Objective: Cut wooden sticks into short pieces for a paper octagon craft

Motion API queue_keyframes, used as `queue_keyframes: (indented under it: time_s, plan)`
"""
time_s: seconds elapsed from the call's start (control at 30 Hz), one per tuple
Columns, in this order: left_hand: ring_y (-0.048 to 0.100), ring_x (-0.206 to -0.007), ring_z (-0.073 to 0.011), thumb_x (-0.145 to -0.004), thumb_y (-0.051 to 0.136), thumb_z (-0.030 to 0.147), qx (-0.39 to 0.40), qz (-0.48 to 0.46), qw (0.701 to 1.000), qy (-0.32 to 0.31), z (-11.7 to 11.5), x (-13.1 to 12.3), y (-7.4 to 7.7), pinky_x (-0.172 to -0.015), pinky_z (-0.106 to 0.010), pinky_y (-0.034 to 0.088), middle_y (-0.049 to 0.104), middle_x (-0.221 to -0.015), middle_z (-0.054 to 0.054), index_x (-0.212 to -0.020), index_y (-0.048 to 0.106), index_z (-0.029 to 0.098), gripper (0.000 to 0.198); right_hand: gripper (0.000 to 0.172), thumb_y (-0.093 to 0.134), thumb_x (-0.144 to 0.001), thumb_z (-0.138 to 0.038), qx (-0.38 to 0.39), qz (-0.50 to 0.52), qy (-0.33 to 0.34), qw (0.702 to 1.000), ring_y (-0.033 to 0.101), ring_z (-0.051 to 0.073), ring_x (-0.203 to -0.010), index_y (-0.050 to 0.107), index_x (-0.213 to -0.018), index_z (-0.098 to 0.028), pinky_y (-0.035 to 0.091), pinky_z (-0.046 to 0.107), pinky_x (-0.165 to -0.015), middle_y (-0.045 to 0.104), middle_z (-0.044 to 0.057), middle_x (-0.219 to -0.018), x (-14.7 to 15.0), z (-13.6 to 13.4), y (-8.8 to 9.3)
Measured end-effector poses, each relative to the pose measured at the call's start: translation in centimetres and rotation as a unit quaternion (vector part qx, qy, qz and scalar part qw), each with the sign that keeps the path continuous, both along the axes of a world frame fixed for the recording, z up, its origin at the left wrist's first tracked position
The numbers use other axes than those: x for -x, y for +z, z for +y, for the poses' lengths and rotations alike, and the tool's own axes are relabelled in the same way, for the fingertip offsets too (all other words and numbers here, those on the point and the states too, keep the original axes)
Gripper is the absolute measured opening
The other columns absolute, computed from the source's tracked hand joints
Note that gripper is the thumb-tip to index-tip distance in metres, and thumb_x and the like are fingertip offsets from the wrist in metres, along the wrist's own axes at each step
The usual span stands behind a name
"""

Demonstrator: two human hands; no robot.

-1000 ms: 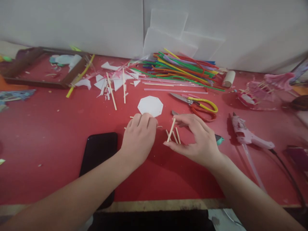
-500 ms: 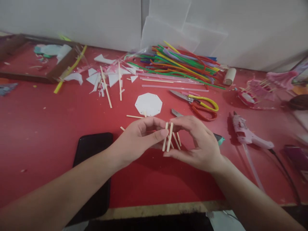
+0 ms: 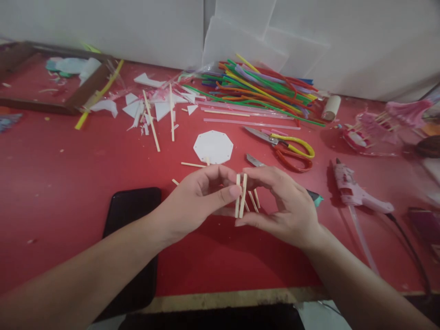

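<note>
Two short wooden sticks stand side by side between my hands above the table. My left hand (image 3: 202, 197) pinches the left wooden stick (image 3: 237, 201) between thumb and fingers. The right wooden stick (image 3: 243, 197) is gripped at its two ends by the thumb and forefinger of my right hand (image 3: 283, 204). Their lower ends nearly meet, with a narrow gap at the top. Several more sticks (image 3: 253, 201) lie on the table behind, partly hidden by my hands. A white octagonal board (image 3: 213, 147) with small holes along its edge lies just beyond.
Scissors (image 3: 285, 145), a utility knife (image 3: 254, 160) partly under my right hand and a pink glue gun (image 3: 352, 185) lie to the right. A black phone (image 3: 132, 215) is near my left forearm. Colourful pipe cleaners (image 3: 261, 87) and white scraps (image 3: 161, 107) lie at the back.
The left stick has turned more upright and its lower end has come closer to the right stick. Both hands keep their grip; the view has shifted slightly.
</note>
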State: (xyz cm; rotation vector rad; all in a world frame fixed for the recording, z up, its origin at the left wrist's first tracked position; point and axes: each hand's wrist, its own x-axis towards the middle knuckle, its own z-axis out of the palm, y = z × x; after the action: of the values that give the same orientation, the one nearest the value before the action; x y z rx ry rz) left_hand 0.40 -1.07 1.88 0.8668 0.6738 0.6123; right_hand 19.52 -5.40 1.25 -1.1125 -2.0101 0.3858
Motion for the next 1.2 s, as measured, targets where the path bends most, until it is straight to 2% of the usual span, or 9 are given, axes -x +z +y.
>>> queue_keyframes:
  time_s: [0.3,0.63,0.87,1.2]
  plan:
    - [0.058,-0.072,-0.0082,-0.083,0.071,0.025,-0.011,0.002,1.0,-0.004,-0.1,0.1,-0.1,-0.066,-0.023,0.061,0.058,-0.078,0.003,-0.083,0.058,0.016,0.016,0.063,0.079,-0.072,-0.039,0.014,0.022,0.02,0.999,0.067,0.02,-0.095,0.052,-0.127,-0.023,0.056,0.037,-0.088,0.068,0.007,-0.111,0.1,0.1,-0.2]
    - [0.061,-0.07,-0.0067,-0.084,0.07,0.022,-0.001,-0.024,1.0,0.004,-0.1,-0.1,-0.2,-0.066,-0.023,0.062,0.059,-0.079,0.004,-0.082,0.057,0.015,0.015,0.068,0.079,-0.071,-0.039,-0.022,0.008,0.001,1.0,0.068,0.019,-0.099,0.051,-0.132,-0.026,0.055,0.033,-0.092,0.07,0.004,-0.113,0.3,0.1,-0.2]
    - [0.063,-0.069,-0.0071,-0.084,0.07,0.02,0.001,-0.047,0.999,0.011,-0.3,0.0,-0.2,-0.066,-0.023,0.063,0.061,-0.079,0.004,-0.082,0.058,0.016,0.014,0.074,0.081,-0.07,-0.035,0.029,0.066,0.031,0.997,0.067,0.02,-0.103,0.048,-0.136,-0.031,0.054,0.036,-0.093,0.068,0.004,-0.117,0.2,0.1,-0.7]
    - [0.063,-0.066,-0.0062,-0.082,0.071,0.018,0.028,-0.057,0.998,0.021,-0.4,0.0,-0.1,-0.065,-0.023,0.063,0.062,-0.073,0.006,-0.079,0.058,0.015,0.014,0.077,0.081,-0.07,-0.034,0.053,0.101,0.047,0.992,0.066,0.021,-0.104,0.045,-0.139,-0.036,0.054,0.038,-0.093,0.066,0.003,-0.121,0.1,0.0,-1.3]
